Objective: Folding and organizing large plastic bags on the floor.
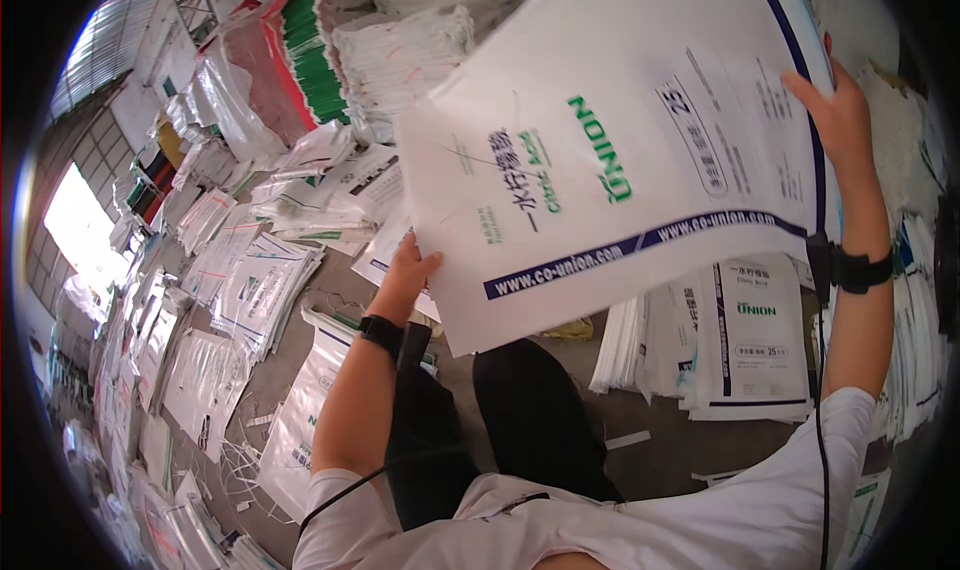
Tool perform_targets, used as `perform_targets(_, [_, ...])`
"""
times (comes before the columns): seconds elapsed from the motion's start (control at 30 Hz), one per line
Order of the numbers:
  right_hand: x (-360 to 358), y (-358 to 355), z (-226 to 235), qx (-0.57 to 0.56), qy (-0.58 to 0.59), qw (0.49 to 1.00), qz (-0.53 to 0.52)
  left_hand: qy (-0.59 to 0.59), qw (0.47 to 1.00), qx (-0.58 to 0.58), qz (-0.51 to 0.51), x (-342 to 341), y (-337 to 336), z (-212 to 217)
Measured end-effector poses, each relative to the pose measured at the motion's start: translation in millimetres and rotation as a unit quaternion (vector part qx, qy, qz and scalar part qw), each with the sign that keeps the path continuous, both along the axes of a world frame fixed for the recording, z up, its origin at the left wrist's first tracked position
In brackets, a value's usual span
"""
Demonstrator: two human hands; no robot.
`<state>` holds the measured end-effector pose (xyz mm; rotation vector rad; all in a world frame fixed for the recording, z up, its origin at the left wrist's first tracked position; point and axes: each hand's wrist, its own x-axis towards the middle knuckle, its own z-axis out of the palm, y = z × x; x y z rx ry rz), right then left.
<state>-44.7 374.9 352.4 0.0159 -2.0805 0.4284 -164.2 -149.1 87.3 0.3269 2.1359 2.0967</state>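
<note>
Bag of smooth white sheeting [640, 120], printed blue and green, is pinched by the person's left hand [407, 276] and right hand [840, 115] at opposite edges, above black-trousered knees [528, 395]; its top is cut off, the grip behind hidden.

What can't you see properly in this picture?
All in the head view:
Back of the white sack: it faces away.
Top of the sack: cut off by the upper picture edge.
Some fingers of the left hand: hidden behind the sack.
What lies beyond the bright opening: lost in glare.
</note>
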Motion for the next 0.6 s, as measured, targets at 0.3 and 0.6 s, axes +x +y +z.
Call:
perform_targets(0.3, [22,-162,57,0.020,0.015,0.980,0.196,0.441,0.722,-0.332,0.417,11,-84,124])
perform_targets(0.6, [42,-284,10,0.015,-0.012,0.961,0.275,0.103,0.962,-0.135,0.212,90,-182,21])
